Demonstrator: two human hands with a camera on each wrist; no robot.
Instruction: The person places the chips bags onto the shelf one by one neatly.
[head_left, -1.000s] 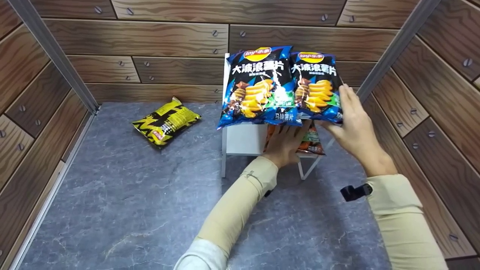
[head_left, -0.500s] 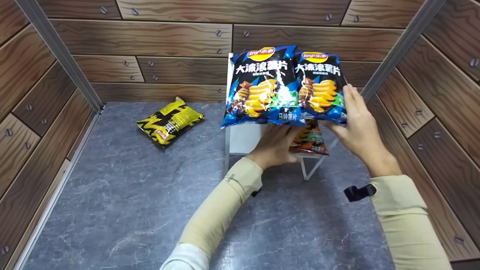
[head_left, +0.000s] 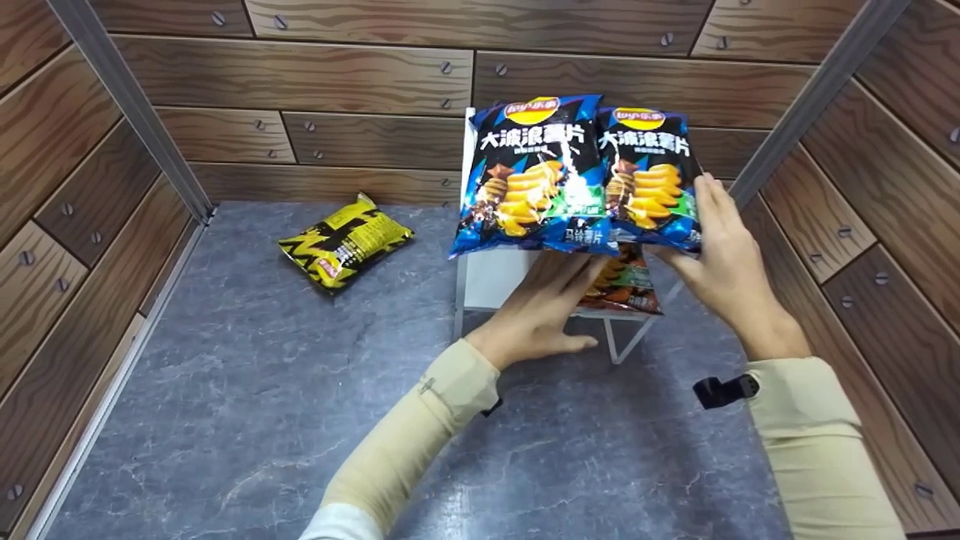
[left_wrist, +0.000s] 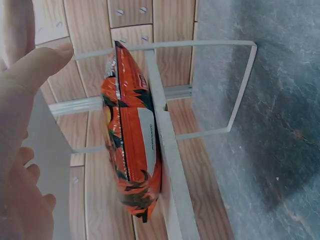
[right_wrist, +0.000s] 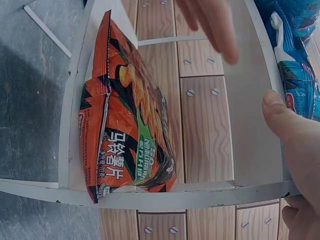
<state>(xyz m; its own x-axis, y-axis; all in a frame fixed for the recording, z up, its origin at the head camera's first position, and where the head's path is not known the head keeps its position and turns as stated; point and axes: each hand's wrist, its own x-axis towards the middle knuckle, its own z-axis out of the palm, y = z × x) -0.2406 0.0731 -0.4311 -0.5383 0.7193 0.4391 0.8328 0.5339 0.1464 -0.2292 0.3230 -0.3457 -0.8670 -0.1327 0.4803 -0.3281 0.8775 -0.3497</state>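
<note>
In the head view, two blue-and-black chip bags [head_left: 534,176] lie side by side on the top tier of a small white rack [head_left: 495,279]. The left hand [head_left: 536,311] is in front of the lower tier, fingers extended and thumb apart, holding nothing. An orange chip bag [left_wrist: 134,130] rests on that lower tier, apart from this hand in the left wrist view. The right hand [head_left: 724,259] grips the rack's right front corner. Its thumb [right_wrist: 285,120] lies at the top tier's front edge, and its fingers run up beside the right blue bag [head_left: 649,180].
A yellow-and-black chip bag [head_left: 346,241] lies on the grey marbled surface [head_left: 247,390] to the left of the rack. Wood-patterned panels [head_left: 322,79] wall in the back and both sides, with a metal corner post [head_left: 817,97] at right.
The left hand has drawn back from the lower tier toward the front left, uncovering more of the orange chip bag there. The right hand keeps its place at the rack.
</note>
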